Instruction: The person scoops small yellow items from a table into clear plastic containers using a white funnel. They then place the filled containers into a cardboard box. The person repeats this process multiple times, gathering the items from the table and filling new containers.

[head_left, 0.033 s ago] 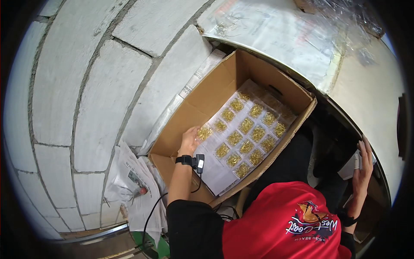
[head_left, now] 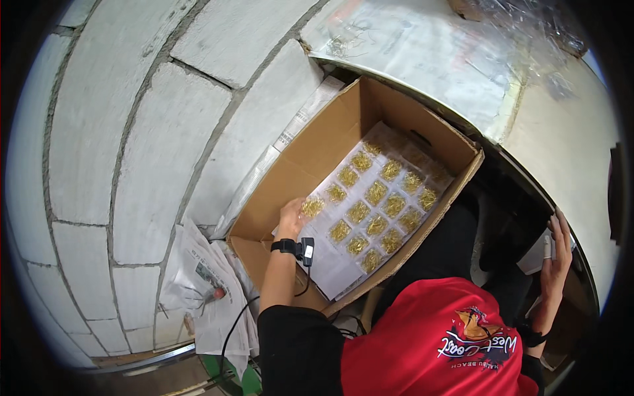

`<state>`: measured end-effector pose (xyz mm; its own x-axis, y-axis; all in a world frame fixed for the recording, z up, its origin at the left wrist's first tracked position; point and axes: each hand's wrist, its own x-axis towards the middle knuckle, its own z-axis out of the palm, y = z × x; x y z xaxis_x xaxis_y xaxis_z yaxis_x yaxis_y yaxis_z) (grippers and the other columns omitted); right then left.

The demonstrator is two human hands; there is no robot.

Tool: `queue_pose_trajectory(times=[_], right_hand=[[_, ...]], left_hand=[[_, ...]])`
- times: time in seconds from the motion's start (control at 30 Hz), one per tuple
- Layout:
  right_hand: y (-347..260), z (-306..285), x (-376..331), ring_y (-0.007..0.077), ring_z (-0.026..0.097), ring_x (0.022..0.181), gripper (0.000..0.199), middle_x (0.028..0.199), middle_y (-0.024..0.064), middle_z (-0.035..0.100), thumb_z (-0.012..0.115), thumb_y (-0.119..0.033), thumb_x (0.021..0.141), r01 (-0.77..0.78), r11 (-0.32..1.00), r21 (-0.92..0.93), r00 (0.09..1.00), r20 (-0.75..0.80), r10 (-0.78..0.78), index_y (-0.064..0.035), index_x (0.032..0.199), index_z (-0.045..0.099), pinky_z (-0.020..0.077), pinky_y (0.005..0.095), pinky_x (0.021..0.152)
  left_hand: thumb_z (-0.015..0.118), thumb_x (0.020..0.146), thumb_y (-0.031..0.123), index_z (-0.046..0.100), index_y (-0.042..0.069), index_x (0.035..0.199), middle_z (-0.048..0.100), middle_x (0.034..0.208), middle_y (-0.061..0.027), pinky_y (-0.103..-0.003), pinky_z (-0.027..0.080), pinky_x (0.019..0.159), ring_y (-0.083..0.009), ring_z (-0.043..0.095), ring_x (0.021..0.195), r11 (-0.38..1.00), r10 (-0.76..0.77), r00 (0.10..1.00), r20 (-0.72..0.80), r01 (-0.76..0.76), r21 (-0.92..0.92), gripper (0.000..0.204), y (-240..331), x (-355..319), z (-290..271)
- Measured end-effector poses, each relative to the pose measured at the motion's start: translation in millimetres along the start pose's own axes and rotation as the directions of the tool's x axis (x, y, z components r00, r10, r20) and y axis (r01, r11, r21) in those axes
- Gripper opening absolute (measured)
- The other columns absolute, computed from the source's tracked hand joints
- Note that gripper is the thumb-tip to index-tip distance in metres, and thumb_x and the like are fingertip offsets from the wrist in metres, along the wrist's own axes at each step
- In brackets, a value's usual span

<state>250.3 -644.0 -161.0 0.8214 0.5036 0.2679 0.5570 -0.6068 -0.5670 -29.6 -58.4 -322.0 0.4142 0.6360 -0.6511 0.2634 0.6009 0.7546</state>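
Note:
My left hand (head_left: 291, 218) reaches into a brown cardboard box (head_left: 317, 158), its fingers closed at the edge of a small clear packet (head_left: 312, 207) of thin gold-coloured metal pieces. The fingertips are partly hidden. Several similar packets (head_left: 376, 193) lie in slanting rows on white paper (head_left: 317, 264) inside the box. More packets at the far end are dim in shadow. To the right, outside the box, my right hand (head_left: 558, 254) rests against the table's edge. Its fingers are stretched out, one with a white wrap, and it holds nothing.
A white-painted block wall (head_left: 158, 125) runs along the left. Beyond the box is a table (head_left: 422, 59) covered with sheeting, with crumpled clear plastic (head_left: 528, 33) on it. Newspaper (head_left: 211, 284) hangs at the lower left. A black cable (head_left: 231, 336) trails from my left wrist.
My left hand and the packet at its fingers have shifted very slightly toward me. The right hand stays in place.

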Motion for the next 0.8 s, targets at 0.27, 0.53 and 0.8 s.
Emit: queue_pose_trajectory(times=[0.27, 0.53, 0.8], right_hand=[[-17.8, 0.9, -2.6, 0.0338, 0.047, 0.124, 0.044, 0.134, 0.0145, 0.050, 0.050, 0.011, 0.078, -0.007, 0.996, -0.093, 0.996, 0.086, 0.015, -0.0020, 0.119, 0.055, 0.0383, 0.0384, 0.102], [-28.9, 8.2, -11.8, 0.0364, 0.053, 0.116, 0.041, 0.128, 0.0163, 0.053, 0.051, 0.012, 0.075, -0.036, 0.999, -0.032, 0.983, 0.177, 0.041, 0.0004, 0.113, 0.057, 0.0427, 0.0385, 0.097], [-32.9, 2.6, -32.5, 0.0375, 0.055, 0.110, 0.044, 0.120, 0.0180, 0.057, 0.051, 0.014, 0.071, -0.067, 0.997, -0.031, 0.978, 0.194, 0.072, 0.0015, 0.112, 0.057, 0.0431, 0.0382, 0.095]], left_hand=[[0.043, 0.087, 0.001, 0.051, 0.004, 0.086, 0.049, 0.072, -0.0094, -0.046, 0.050, 0.065, -0.0201, 0.043, 0.054, 0.954, -0.121, 0.795, -0.594, -0.071, -0.290, 0.009, -83.1, 34.9, -2.5], [0.053, 0.075, -0.001, 0.054, 0.003, 0.084, 0.054, 0.067, -0.0088, -0.042, 0.041, 0.051, -0.0240, 0.053, 0.062, 0.948, 0.025, 0.732, -0.681, 0.199, 0.248, 0.010, -109.2, 78.6, -28.3], [0.057, 0.076, 0.001, 0.065, 0.000, 0.102, 0.058, 0.105, -0.0194, -0.040, 0.043, 0.092, -0.0353, 0.054, 0.103, 0.306, 0.711, 0.700, -0.064, -0.226, 0.925, 0.027, -68.1, 2.5, 41.1]])
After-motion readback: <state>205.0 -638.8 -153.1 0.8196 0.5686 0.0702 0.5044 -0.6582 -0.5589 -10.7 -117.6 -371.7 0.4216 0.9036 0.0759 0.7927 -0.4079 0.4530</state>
